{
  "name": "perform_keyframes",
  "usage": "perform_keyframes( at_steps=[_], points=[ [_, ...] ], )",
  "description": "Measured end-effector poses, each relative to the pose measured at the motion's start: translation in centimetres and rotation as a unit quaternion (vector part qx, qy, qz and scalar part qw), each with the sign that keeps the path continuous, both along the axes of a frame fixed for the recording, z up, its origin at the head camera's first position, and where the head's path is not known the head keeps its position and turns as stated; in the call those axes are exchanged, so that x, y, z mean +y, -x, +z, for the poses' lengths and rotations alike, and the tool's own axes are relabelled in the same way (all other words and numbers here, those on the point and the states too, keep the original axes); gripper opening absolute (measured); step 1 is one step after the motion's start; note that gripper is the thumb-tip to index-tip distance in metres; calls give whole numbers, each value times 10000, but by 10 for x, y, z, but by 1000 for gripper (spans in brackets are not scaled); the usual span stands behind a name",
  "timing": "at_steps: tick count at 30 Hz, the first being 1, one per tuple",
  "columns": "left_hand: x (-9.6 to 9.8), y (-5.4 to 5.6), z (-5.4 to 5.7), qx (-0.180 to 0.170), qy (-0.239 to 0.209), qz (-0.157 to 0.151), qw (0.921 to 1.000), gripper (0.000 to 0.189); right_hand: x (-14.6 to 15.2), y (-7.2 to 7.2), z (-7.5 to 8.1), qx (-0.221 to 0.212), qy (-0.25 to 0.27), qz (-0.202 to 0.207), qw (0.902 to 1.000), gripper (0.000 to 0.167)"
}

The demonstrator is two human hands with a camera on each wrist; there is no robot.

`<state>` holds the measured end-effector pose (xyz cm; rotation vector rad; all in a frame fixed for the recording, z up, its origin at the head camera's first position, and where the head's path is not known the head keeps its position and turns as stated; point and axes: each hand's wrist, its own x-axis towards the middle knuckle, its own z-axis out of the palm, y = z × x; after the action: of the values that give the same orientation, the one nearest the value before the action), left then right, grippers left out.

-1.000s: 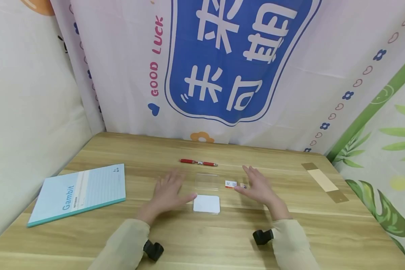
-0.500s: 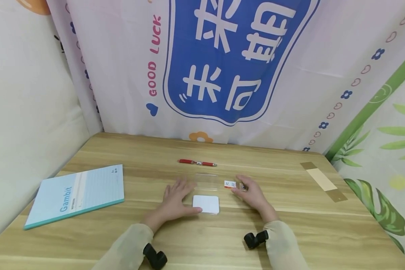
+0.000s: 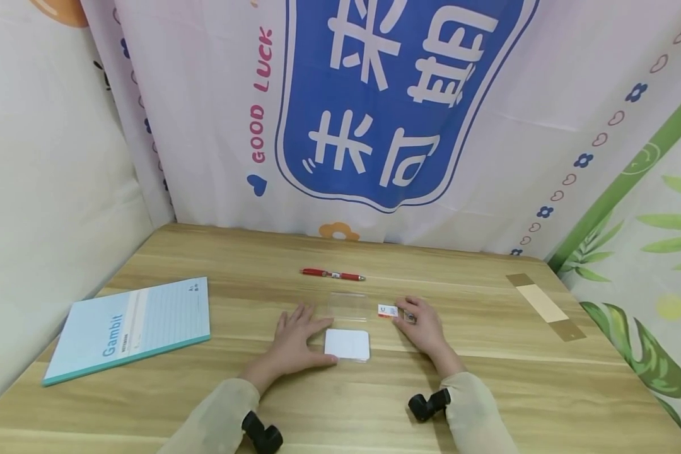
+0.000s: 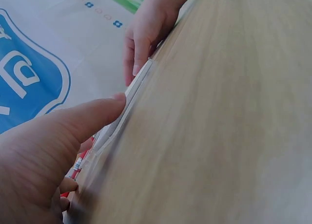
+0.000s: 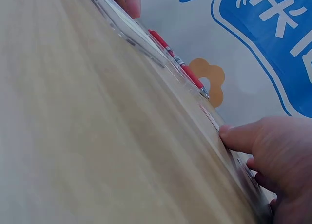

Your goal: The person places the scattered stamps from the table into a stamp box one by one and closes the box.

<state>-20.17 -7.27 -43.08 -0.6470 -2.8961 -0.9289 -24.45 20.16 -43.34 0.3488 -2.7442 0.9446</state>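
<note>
My left hand [image 3: 297,340] rests with fingers spread beside a white card-like slab [image 3: 347,344] in a clear case. Its thumb [image 4: 105,112] touches the slab's near left corner, and its index finger lies by the far left corner. My right hand [image 3: 425,326] is low on the table, thumb [image 5: 234,136] and index fingertip at the right end of a small white card with a red edge [image 3: 387,310]. Partly under that hand lies a small clear piece with a dark mark [image 3: 410,317]. A flat transparent case [image 3: 348,306] lies just beyond the white slab.
A red pen [image 3: 333,274] lies farther back on the wooden table [image 3: 340,410]. The blue Gambit notebook [image 3: 136,325] is at left. A brown and beige strip [image 3: 545,307] lies at right. A printed curtain [image 3: 215,126] hangs behind the table.
Both hands have come down to the things on the table. The right hand has moved left and drawn in its fingers; the left thumb has slid to the slab's near corner.
</note>
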Motion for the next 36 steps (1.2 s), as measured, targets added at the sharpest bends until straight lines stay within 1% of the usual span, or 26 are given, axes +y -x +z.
perform_keyframes(
  at_steps=[4, 8, 16, 24, 30, 36],
  points=[
    [0, 0, -1, 55, -7, 2, 10000, 68, -2, 0, 0, -13, 14, -135, 9999, 34],
    [0, 0, 0, 75, -66, -7, 9999, 65, -3, 0, 1, -117, 101, -269, 9995, 31],
    [0, 0, 0, 55, -46, -27, 10000, 65, -10, 2, 2, -222, -98, -442, 9987, 36],
    [1, 0, 1, 52, 34, -3, 10000, 65, -12, 4, 1, -225, 55, -602, 9979, 27],
    [1, 0, 2, 57, 48, -12, 10000, 66, -14, 3, 3, -70, -32, -514, 9987, 23],
    [1, -1, 3, 40, 96, -9, 9999, 66, -18, 2, 7, 294, -313, -371, 9984, 19]
  ],
)
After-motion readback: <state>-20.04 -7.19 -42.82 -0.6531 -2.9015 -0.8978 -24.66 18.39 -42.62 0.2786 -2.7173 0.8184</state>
